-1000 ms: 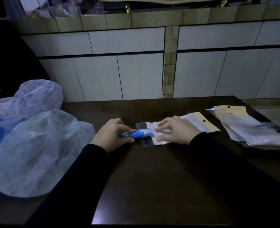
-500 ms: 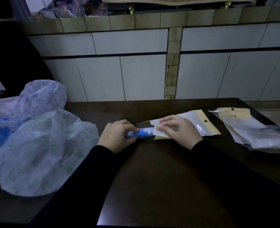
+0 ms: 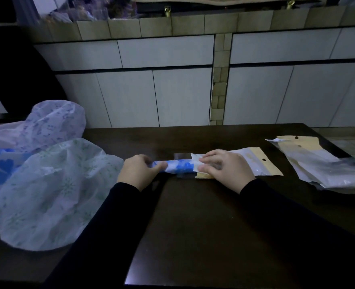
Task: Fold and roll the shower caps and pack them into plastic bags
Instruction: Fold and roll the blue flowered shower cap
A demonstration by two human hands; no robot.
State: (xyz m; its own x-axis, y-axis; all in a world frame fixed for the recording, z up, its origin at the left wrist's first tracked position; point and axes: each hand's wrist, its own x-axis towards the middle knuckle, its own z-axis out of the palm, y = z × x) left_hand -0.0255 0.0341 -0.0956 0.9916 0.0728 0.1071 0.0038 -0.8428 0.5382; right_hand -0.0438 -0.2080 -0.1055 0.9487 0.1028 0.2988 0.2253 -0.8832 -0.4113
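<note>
A rolled blue-and-white shower cap [image 3: 177, 166] lies on the dark table [image 3: 203, 222], its right end at the mouth of a clear plastic bag [image 3: 249, 163] with a tan header. My left hand [image 3: 139, 171] grips the roll's left end. My right hand [image 3: 226, 166] pinches the bag's open end around the roll. Several loose shower caps [image 3: 47, 184] are piled at the left.
A stack of empty plastic bags [image 3: 322, 165] with tan headers lies at the table's right. White cabinet doors [image 3: 172, 94] stand behind the table's far edge. A dark chair back [image 3: 16, 80] rises at the far left.
The roll now shows more of its length between my hands, and the bag mouth sits over its right end. My right hand has shifted slightly along the bag.
</note>
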